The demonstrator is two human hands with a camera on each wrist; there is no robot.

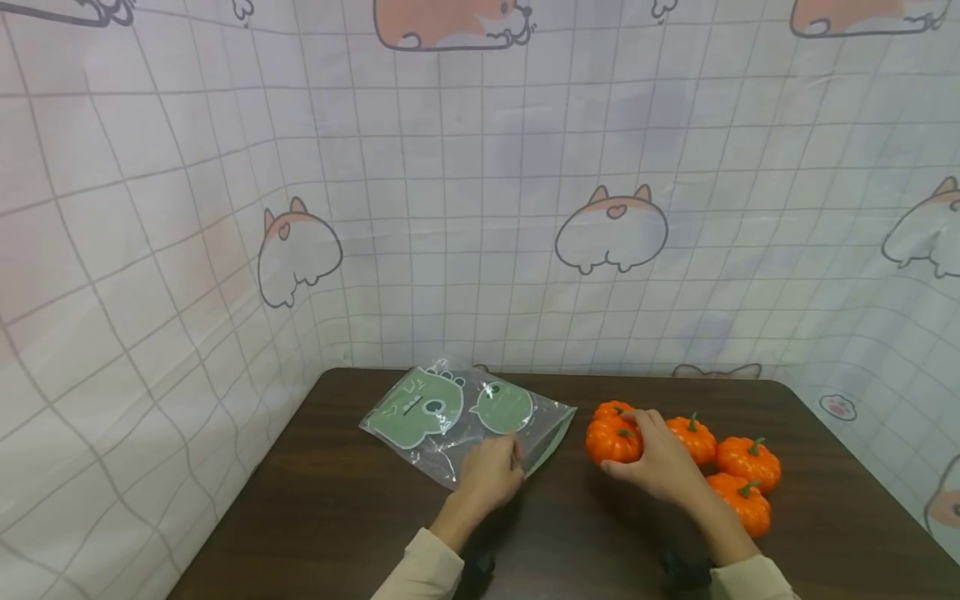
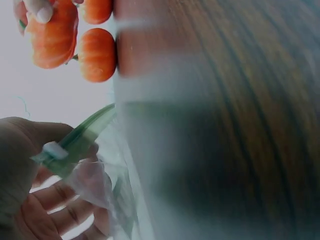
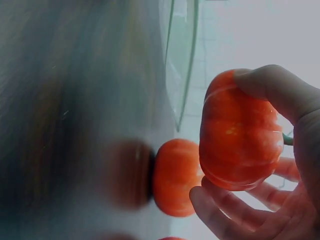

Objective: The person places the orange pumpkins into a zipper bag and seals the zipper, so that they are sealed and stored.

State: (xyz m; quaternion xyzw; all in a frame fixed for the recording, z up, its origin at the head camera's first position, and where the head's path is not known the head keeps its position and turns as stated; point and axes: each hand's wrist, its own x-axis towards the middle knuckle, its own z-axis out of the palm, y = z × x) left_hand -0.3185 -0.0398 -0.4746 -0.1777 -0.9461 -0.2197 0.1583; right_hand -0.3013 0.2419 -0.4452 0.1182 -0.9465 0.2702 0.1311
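Cream sleeve cuffs enter at the near edge of the dark brown wooden table (image 1: 337,533), one on each forearm.

Left hand (image 1: 491,473): fingers curled, pinching the near edge of a clear plastic zip bag printed with green cartoon shapes (image 1: 450,412). The left wrist view shows the green zip strip (image 2: 80,137) and its white slider clamped between thumb and fingers. The bag lies flat on the table, left of centre.

Right hand (image 1: 660,462): fingers and thumb wrapped around a small orange plastic pumpkin with a green stem (image 1: 613,439). The right wrist view confirms the grip, thumb on one side and fingers on the other. The head view does not settle whether this pumpkin rests on the table or is lifted clear. It sits just right of the bag's corner.

A second orange pumpkin (image 1: 611,409) lies directly behind the held one, touching or nearly so. Three further orange pumpkins (image 1: 746,462) are grouped close together to the right of the hand.

A white gridded cloth with cartoon dog prints (image 1: 480,208) encloses the table on three sides.
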